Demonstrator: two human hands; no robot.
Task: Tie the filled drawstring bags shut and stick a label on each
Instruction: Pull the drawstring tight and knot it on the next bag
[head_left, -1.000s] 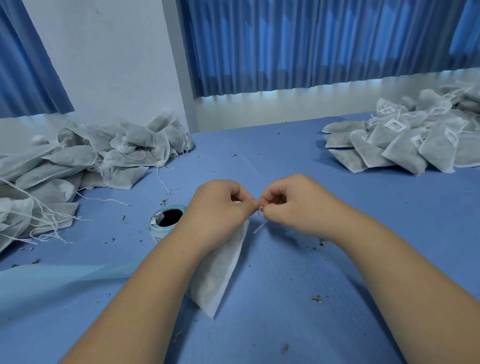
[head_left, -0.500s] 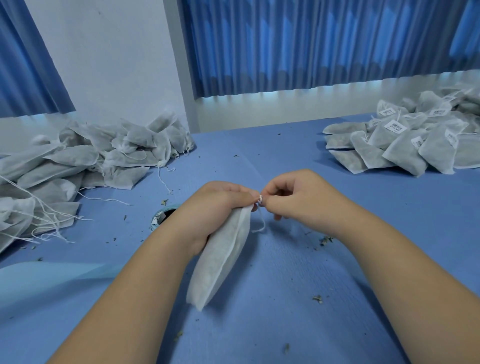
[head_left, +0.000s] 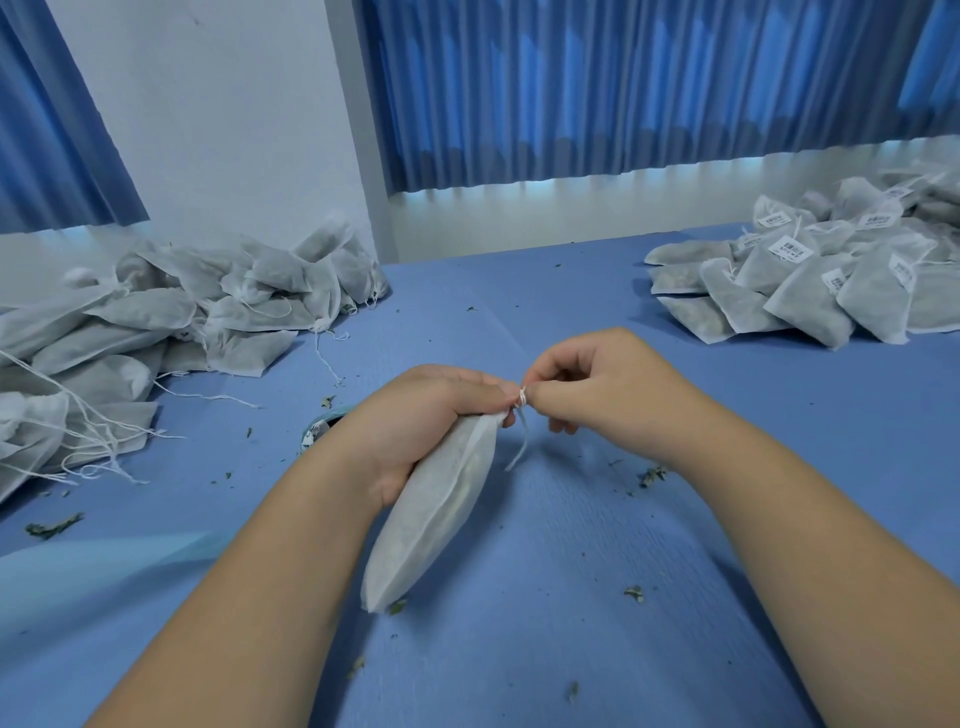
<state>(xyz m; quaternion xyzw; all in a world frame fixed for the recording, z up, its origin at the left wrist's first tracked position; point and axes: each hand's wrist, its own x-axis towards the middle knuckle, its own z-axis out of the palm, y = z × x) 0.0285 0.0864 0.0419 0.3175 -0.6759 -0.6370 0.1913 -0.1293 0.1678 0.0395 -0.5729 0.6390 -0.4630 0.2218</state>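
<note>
One filled bag (head_left: 431, 514) is held over the counter (head_left: 571, 597), its long axis slanting from its neck down toward us. Our left hand (head_left: 415, 421) grips the neck. Our right hand (head_left: 597, 384), just right of it, has its fingers (head_left: 550, 401) pinched on the drawstring (head_left: 522, 397) at the knot. We judge the tightening pull must run rightward, away from the neck.

Matt white non-woven cloth bag (head_left: 431, 525), thin white string (head_left: 521, 447), matt blue tablecloth (head_left: 571, 597).
</note>
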